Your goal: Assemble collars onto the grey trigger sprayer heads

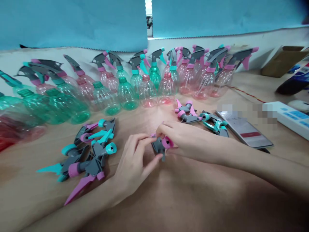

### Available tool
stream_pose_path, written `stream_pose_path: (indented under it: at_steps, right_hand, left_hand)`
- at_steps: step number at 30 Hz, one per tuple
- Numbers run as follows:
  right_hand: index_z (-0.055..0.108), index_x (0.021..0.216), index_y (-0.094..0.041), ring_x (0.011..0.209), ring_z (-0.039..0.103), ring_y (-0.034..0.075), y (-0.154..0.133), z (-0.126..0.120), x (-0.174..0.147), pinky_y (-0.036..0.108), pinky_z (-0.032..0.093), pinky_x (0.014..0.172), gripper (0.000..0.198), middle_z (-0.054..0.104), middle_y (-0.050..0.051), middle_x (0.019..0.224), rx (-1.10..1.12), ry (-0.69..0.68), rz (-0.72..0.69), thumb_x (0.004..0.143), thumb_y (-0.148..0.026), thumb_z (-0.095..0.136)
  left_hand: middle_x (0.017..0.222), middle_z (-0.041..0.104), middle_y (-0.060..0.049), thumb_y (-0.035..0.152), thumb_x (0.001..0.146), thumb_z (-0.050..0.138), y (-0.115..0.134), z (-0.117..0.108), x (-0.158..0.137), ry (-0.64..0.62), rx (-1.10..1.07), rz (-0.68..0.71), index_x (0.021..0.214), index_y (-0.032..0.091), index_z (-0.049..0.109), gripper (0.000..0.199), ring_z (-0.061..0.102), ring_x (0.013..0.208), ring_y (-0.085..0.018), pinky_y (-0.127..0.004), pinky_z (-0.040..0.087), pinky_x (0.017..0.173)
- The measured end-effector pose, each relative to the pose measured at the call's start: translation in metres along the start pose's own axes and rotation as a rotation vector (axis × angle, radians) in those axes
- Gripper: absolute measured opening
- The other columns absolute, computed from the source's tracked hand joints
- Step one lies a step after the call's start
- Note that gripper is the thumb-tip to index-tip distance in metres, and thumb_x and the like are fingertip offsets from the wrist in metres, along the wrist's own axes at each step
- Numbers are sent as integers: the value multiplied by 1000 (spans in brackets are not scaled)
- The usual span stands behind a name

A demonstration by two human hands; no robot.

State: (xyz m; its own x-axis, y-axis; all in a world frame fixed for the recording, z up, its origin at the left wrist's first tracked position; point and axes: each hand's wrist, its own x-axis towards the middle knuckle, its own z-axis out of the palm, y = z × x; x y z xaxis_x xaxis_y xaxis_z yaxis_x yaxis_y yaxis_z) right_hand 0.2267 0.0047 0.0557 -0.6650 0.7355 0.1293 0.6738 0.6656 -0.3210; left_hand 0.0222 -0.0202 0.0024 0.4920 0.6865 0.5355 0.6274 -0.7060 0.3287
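One grey spray head (158, 146) with pink collar (168, 142), at the hub of the dial, between both hands. Right hand (178, 138): pinch on the head, beside the collar. Left hand (132, 158): finger and thumb parted around the grey body; firm contact or not, impossible to tell. Probable hazard: a slip from the pinch, owing to smooth plastic. Also possible: scatter of loose spray heads (94, 166) at 9 o'clock, from a left forearm sweep; toppling of close-set bottles (166, 88) at 12, from a forward knock. Surface: tan tabletop (183, 199); further spray heads (191, 119) at 1 to 2, phone (241, 124) at 3, cardboard box (277, 66) at 2. Room: white wall (256, 40), blue cloth panels (72, 22) at 11 and 1.
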Motion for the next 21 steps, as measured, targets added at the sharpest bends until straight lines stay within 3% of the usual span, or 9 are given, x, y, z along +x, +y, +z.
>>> stream_pose_path:
  at_steps: [4, 10, 15, 21]
  right_hand:
    - [47, 90, -16, 69, 49, 11, -14, -7, 5, 22, 35, 56, 24, 55, 1, 85, 108, -76, -92, 74, 1, 55]
    - [43, 115, -18, 84, 53, 13, -11, -4, 1, 23, 42, 63, 46, 52, 4, 105, 219, -18, -216, 75, 3, 51]
    - [50, 97, -23, 78, 58, 10, -13, -13, 0, 21, 45, 64, 28, 59, -4, 90, 415, -82, -103, 80, -1, 52]
    - [55, 93, -21, 84, 64, 10, -15, -8, 14, 19, 51, 71, 23, 67, -3, 94, 665, -106, -50, 79, -3, 59]
  left_hand:
    - [105, 61, -6, 29, 86, 67, -3, -6, 0, -31, -90, -14, 112, 20, 50, 32, 57, 98, -22, -36, 44, 82]
    - [100, 65, -2, 32, 80, 74, -4, -5, -6, 31, -145, -151, 109, 24, 50, 38, 60, 95, -22, -35, 46, 78]
    - [98, 66, -2, 30, 83, 70, -1, -4, -10, -10, -104, -107, 106, 25, 52, 30, 62, 89, -21, -33, 48, 72]
    - [86, 60, -2, 25, 83, 68, 1, -4, -8, -105, -164, -135, 101, 18, 56, 22, 59, 77, -18, -28, 49, 65]
